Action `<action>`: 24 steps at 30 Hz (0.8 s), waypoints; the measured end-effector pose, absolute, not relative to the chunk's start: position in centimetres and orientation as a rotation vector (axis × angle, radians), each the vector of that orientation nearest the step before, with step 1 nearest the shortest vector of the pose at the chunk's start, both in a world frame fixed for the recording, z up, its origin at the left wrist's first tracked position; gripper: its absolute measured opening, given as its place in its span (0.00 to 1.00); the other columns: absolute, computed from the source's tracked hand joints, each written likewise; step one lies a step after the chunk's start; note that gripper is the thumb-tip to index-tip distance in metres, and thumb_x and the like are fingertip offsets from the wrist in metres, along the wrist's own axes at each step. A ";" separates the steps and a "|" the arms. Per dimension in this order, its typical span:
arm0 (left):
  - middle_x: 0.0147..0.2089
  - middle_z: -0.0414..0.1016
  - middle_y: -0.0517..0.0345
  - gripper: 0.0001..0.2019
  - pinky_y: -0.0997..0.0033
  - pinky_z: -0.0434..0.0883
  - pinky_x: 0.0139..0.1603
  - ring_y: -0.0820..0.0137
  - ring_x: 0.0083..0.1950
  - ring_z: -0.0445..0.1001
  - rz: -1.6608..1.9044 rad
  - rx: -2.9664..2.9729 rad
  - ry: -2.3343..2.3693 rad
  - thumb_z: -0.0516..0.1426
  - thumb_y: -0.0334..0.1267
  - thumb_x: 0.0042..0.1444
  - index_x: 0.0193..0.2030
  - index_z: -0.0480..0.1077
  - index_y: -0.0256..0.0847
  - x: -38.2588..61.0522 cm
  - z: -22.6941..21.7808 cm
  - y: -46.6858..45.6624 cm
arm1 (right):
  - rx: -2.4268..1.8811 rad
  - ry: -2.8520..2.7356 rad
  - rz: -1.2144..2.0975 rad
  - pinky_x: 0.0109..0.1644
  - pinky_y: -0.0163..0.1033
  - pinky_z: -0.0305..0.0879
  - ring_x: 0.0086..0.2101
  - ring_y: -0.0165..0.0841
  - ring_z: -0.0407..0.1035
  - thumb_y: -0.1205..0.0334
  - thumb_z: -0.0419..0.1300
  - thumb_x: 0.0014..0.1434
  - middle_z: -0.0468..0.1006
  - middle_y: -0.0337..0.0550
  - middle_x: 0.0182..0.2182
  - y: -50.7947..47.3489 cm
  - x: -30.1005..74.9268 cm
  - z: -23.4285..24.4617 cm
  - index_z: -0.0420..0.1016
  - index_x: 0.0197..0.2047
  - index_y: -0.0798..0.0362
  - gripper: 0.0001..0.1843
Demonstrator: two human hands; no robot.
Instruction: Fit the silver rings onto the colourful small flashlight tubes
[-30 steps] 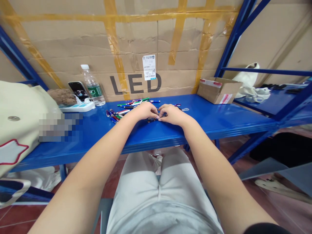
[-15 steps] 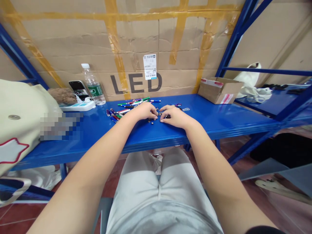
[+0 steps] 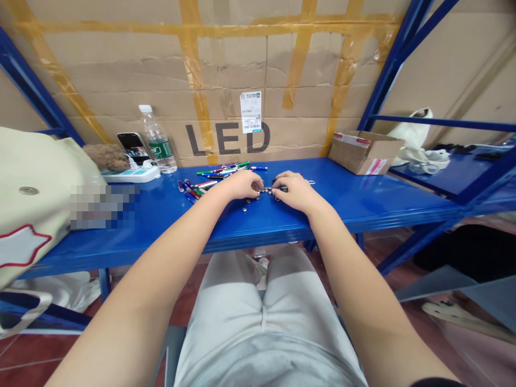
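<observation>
Both my hands rest on the blue metal shelf (image 3: 363, 199). My left hand (image 3: 242, 184) has its fingers curled and pinched over several small round metal pieces (image 3: 246, 201) scattered on the shelf. My right hand (image 3: 292, 191) is also curled, its fingertips on a small dark item beside those pieces; what it grips is too small to name. Behind my left hand lies a pile of coloured pen-like sticks (image 3: 213, 174).
A water bottle (image 3: 157, 141), a phone (image 3: 133, 146) and a white power strip (image 3: 133, 174) stand at the back left. A cream bag (image 3: 32, 193) fills the left end. An open cardboard box (image 3: 365, 152) sits at the right. Taped cardboard marked LED (image 3: 228, 138) forms the back wall.
My hands have drawn slightly apart, and several small round pieces that they covered now show between and in front of them. The camera has shifted a little.
</observation>
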State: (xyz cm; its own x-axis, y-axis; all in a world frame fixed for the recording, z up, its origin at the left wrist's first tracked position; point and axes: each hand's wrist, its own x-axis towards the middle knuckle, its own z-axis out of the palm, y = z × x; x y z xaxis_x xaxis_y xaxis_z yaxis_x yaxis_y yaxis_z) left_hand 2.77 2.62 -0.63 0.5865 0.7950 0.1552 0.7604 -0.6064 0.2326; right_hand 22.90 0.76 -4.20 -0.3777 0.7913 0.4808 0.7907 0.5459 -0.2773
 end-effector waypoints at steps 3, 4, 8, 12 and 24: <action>0.38 0.80 0.58 0.17 0.76 0.70 0.36 0.70 0.37 0.77 0.364 2.685 1.286 0.59 0.26 0.45 0.43 0.77 0.40 2.9 -0.7 2.5 | -1.304 -2.211 -0.007 0.59 0.49 0.61 0.50 0.41 0.68 0.60 0.58 0.58 0.75 0.47 0.48 0.9 23.0 -4.3 0.81 0.38 0.49 0.10; 0.38 0.80 0.58 0.17 0.76 0.70 0.37 0.70 0.38 0.77 0.365 2.700 1.269 0.59 0.25 0.45 0.43 0.77 0.39 3.0 -0.7 2.5 | -1.310 -2.212 -0.008 0.59 0.49 0.61 0.49 0.41 0.68 0.60 0.58 0.58 0.76 0.47 0.48 0.9 23.1 -4.3 0.81 0.38 0.49 0.10; 0.37 0.80 0.59 0.18 0.75 0.70 0.39 0.70 0.39 0.77 0.343 2.820 1.176 0.58 0.23 0.45 0.42 0.77 0.40 3.1 -0.8 2.8 | -1.334 -2.188 -0.011 0.58 0.50 0.62 0.49 0.41 0.68 0.60 0.58 0.57 0.76 0.47 0.47 1.0 23.3 -4.5 0.81 0.37 0.49 0.09; 0.35 0.80 0.59 0.13 0.73 0.69 0.41 0.70 0.38 0.76 0.326 2.905 1.046 0.59 0.24 0.48 0.39 0.78 0.41 2.9 -0.9 2.9 | -1.352 -2.173 0.013 0.58 0.49 0.63 0.49 0.40 0.68 0.63 0.57 0.57 0.76 0.46 0.48 1.0 23.5 -4.7 0.81 0.37 0.49 0.10; 0.42 0.81 0.60 0.12 0.74 0.69 0.45 0.70 0.43 0.77 0.409 2.943 1.048 0.56 0.28 0.54 0.41 0.78 0.42 2.0 0.5 0.8 | -1.365 -2.193 0.030 0.59 0.46 0.62 0.50 0.39 0.68 0.64 0.55 0.58 0.77 0.44 0.48 1.0 23.5 -4.6 0.82 0.38 0.48 0.13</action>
State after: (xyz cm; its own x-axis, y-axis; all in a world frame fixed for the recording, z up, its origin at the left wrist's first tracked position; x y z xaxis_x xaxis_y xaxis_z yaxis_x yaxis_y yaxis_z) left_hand 2.03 0.76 0.47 0.7451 0.6202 0.2455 0.6226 -0.7787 0.0773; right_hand 23.53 1.01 -4.58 -0.3320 0.8352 0.4384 0.8230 0.4836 -0.2980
